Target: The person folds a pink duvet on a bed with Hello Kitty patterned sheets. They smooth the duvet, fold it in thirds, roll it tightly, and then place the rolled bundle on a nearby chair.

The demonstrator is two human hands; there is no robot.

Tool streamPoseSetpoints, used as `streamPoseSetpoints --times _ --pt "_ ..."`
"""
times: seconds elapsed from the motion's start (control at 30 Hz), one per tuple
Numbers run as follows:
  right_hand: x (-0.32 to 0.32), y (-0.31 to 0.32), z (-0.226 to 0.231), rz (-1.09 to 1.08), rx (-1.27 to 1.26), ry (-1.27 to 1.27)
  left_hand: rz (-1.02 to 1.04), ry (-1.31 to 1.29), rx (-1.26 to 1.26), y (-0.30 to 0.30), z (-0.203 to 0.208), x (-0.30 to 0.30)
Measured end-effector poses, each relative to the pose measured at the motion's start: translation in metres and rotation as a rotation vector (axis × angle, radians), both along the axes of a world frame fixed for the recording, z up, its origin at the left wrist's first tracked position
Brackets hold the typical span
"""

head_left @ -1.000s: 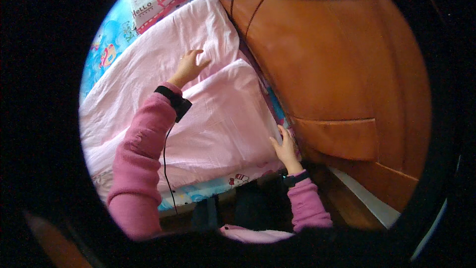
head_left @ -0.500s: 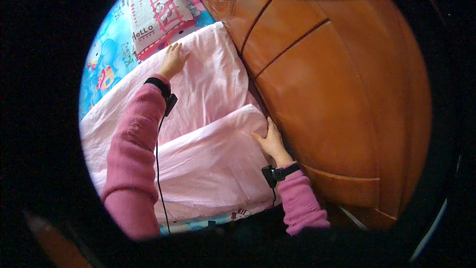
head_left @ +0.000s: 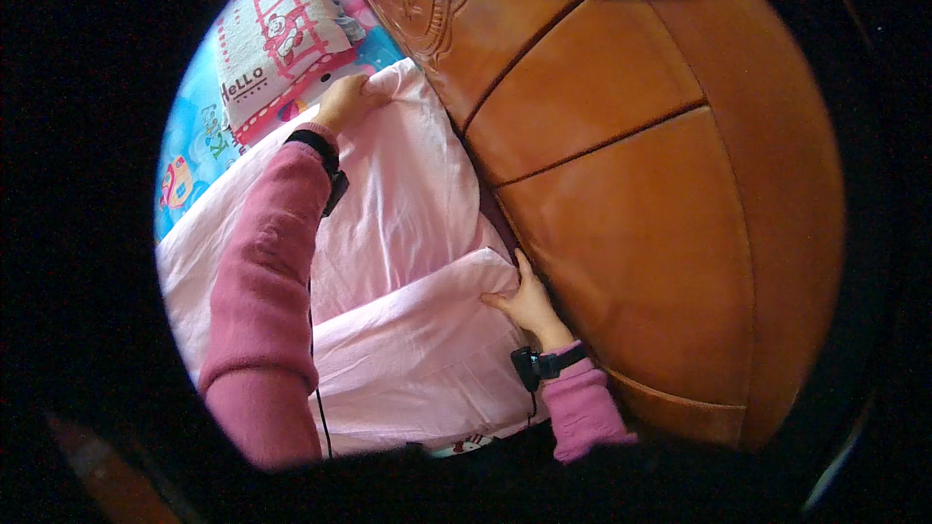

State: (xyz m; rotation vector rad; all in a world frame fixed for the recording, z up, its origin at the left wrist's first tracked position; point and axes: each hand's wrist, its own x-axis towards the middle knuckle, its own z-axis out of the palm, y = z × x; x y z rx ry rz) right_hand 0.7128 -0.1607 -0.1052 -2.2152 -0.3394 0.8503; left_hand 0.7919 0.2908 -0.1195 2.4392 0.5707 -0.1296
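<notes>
A pale pink cloth (head_left: 403, 199), like a sheet or quilt cover, spreads over the bed with one part folded over near me. At its far edge, my left hand (head_left: 348, 105) has its fingers closed on the fabric beside the far corner. My right hand (head_left: 532, 306) rests at the right edge of the folded part (head_left: 427, 349), thumb and fingers spread apart, touching the cloth by the brown leather. Part of its fingers is hidden along that edge. Both wrists carry black straps with small devices and cables.
Brown padded leather (head_left: 621, 233) with dark seams rises along the right side. Under the pink cloth lies a blue cartoon-print bedsheet (head_left: 199, 160). A white and pink printed pillow or towel (head_left: 267, 49) lies at the far left.
My left hand has closed on the far edge of the cloth, and the far corner has lowered slightly. The view has shifted a little; my right hand stays at the folded edge.
</notes>
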Motion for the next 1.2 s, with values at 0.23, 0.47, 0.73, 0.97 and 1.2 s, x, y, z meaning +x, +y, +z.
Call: streamPoseSetpoints --times 0.23,0.47,0.73,0.97,1.2 --pt "0.004 0.013 0.018 -0.03 0.03 0.065 0.131 -0.291 0.028 0.041 0.037 0.004" --pt "-0.014 0.016 0.004 -0.038 -0.176 -0.18 0.083 -0.04 0.224 0.007 -0.004 0.007" --pt "-0.022 0.001 -0.006 0.015 -0.153 -0.187 -0.17 0.048 -0.008 0.071 -0.001 -0.036" --pt "-0.019 0.008 -0.004 -0.011 -0.166 -0.074 0.053 0.037 0.033 0.08 0.004 -0.073" --pt "-0.032 0.015 -0.001 -0.076 -0.196 -0.181 0.247 0.036 0.523 0.041 0.006 -0.085"
